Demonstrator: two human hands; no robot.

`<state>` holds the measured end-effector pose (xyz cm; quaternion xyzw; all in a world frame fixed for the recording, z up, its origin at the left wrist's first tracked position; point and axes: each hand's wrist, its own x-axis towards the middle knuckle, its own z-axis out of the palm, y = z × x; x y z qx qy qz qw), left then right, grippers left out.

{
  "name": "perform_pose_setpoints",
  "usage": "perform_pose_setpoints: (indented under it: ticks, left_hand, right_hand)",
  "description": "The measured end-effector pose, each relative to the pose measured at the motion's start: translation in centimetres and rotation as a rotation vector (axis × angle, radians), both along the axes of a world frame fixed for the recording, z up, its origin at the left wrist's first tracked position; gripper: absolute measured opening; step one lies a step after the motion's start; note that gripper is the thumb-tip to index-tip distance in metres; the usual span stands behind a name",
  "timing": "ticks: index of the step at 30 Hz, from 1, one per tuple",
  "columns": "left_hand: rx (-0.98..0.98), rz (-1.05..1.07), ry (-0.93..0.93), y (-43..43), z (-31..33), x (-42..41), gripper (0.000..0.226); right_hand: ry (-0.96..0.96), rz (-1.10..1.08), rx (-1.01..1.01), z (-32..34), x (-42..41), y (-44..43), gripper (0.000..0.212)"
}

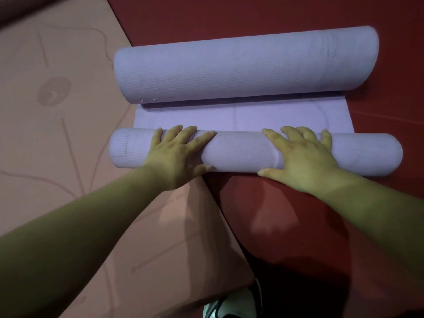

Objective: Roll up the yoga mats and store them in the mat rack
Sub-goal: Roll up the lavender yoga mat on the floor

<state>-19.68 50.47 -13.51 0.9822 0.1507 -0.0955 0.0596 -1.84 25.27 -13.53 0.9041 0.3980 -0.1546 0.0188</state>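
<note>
Left hand [176,154] at 9 o'clock and right hand [302,154] at 3 o'clock press flat, fingers spread, on the centred near roll of the lilac ribbed-foam yoga mat [241,152], seemingly light, soft and springy, so even pressure matters.

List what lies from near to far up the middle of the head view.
Nearest first: shoe → near purple roll, with left hand and right hand pressing on it → flat strip of mat → far purple roll → red floor.

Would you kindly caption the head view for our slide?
The left hand and right hand press on the near roll of a lavender yoga mat; a thicker roll lies beyond.
</note>
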Motion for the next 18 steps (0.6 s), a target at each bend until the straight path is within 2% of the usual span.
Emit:
perform_pose_setpoints:
  ticks: [3,7,11,18]
  left_hand:
    - [0.005,-0.004,0.06,0.3,0.1,0.7,0.101]
    - [0.031,0.013,0.076,0.3,0.1,1.6,0.108]
    - [0.043,0.009,0.046,0.5,-0.1,1.8,0.104]
    - [0.121,-0.107,-0.112,0.7,-0.6,0.3,0.092]
  right_hand:
    - [0.01,0.0,-0.009,0.2,0.5,0.4,0.107]
    - [0.025,-0.01,-0.017,0.4,1.1,0.9,0.108]
    - [0.054,0.001,-0.019,0.6,1.6,1.0,0.104]
    - [0.069,0.033,-0.062,2.0,0.2,0.3,0.1]
